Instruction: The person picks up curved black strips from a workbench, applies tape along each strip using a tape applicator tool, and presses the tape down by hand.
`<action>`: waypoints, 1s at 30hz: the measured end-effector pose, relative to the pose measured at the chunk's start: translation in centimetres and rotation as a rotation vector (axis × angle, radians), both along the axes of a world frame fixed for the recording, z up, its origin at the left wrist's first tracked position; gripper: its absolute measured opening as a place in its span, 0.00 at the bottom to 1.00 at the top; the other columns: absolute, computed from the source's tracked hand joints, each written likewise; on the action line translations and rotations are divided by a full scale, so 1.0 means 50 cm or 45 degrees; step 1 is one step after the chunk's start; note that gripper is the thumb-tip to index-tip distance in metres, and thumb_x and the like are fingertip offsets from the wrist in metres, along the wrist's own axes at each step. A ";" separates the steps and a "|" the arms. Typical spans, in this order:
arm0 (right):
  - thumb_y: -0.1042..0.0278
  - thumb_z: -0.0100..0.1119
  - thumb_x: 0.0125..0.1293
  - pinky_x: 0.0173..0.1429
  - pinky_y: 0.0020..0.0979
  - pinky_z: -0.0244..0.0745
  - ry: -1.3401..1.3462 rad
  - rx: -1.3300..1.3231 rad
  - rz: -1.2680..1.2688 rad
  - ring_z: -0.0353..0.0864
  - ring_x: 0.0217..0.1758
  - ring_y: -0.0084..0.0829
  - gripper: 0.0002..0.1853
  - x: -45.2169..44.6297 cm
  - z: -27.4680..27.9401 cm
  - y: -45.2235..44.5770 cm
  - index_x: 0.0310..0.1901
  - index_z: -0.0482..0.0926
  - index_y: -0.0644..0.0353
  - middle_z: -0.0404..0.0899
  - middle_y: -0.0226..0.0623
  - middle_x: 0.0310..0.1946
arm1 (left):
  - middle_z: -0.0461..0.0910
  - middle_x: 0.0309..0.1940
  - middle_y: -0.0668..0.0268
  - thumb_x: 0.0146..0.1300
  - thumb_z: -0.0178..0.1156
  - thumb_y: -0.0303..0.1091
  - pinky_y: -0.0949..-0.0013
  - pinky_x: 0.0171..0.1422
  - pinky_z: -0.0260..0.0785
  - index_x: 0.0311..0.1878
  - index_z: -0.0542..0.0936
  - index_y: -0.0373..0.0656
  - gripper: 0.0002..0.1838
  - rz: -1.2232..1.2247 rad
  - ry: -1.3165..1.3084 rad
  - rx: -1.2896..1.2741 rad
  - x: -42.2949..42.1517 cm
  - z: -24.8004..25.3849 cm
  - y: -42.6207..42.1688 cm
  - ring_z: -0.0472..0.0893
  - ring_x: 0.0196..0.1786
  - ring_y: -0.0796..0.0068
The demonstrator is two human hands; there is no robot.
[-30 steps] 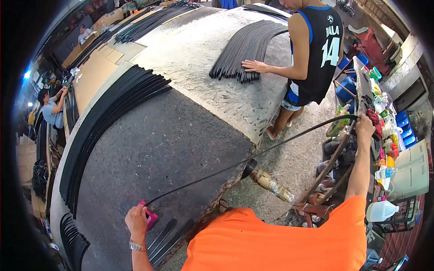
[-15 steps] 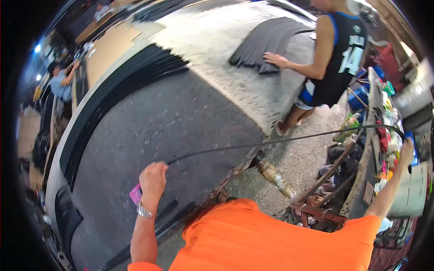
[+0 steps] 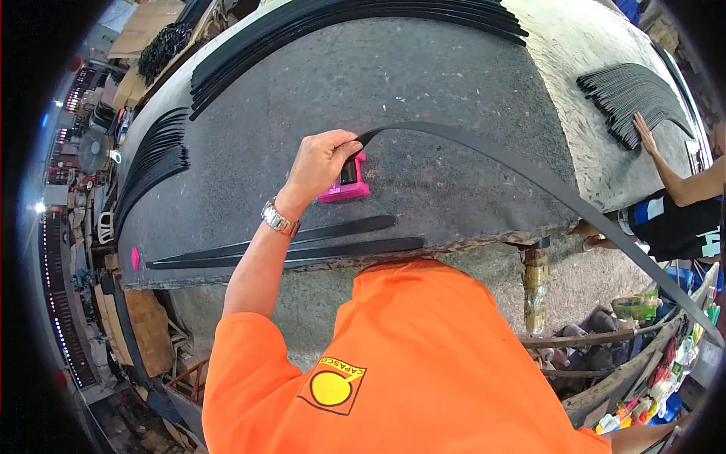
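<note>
My left hand, a silver watch on its wrist, pinches one end of a long flat black strip. The strip arcs over the dark table and runs off toward the right edge of the view. Just under my left fingers a pink tool with a dark middle rests on the table. Several short black strips lie near the front edge, and a small pink piece sits at the left corner. Only part of my right forearm shows at the lower right; the hand itself is out of view.
A long bundle of black strips curves along the table's far side, with a smaller fanned bundle at left. At right, a co-worker's hand touches another bundle. A taped post and a cluttered rack stand nearby.
The view has turned and shifted left. My left hand has raised its end of the strip over the pink tool. My right hand, visible earlier holding the other end, has left the view.
</note>
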State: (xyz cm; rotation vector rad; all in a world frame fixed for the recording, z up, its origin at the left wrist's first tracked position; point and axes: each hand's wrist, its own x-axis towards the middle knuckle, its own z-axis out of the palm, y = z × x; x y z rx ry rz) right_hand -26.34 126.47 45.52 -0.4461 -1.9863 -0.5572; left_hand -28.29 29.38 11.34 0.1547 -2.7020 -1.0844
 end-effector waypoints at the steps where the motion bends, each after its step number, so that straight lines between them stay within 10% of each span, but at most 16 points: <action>1: 0.65 0.63 0.72 0.50 0.44 0.81 0.053 -0.045 -0.004 0.89 0.45 0.45 0.10 -0.012 0.005 0.008 0.47 0.90 0.58 0.90 0.45 0.43 | 0.88 0.36 0.52 0.69 0.68 0.34 0.64 0.43 0.77 0.46 0.87 0.34 0.11 0.007 0.023 0.011 0.006 -0.003 -0.004 0.88 0.37 0.58; 16: 0.64 0.65 0.71 0.57 0.42 0.79 0.173 -0.262 0.000 0.86 0.51 0.42 0.13 0.061 0.080 -0.117 0.53 0.87 0.58 0.89 0.45 0.49 | 0.84 0.28 0.72 0.71 0.70 0.37 0.73 0.41 0.74 0.45 0.87 0.35 0.13 0.155 0.163 0.318 0.031 -0.064 -0.028 0.80 0.34 0.84; 23: 0.68 0.61 0.72 0.63 0.39 0.77 -0.035 -0.222 0.060 0.84 0.58 0.39 0.16 0.075 0.054 -0.112 0.58 0.83 0.62 0.87 0.45 0.54 | 0.88 0.29 0.65 0.68 0.71 0.33 0.71 0.40 0.75 0.46 0.88 0.37 0.10 0.259 0.256 0.533 0.027 -0.046 -0.022 0.83 0.34 0.82; 30: 0.72 0.58 0.73 0.70 0.35 0.74 -0.798 -0.522 0.753 0.81 0.64 0.36 0.19 -0.118 -0.231 -0.105 0.63 0.79 0.66 0.85 0.46 0.58 | 0.88 0.43 0.57 0.74 0.62 0.41 0.55 0.49 0.78 0.47 0.87 0.45 0.11 0.469 0.098 -0.745 0.216 0.063 -0.393 0.88 0.45 0.52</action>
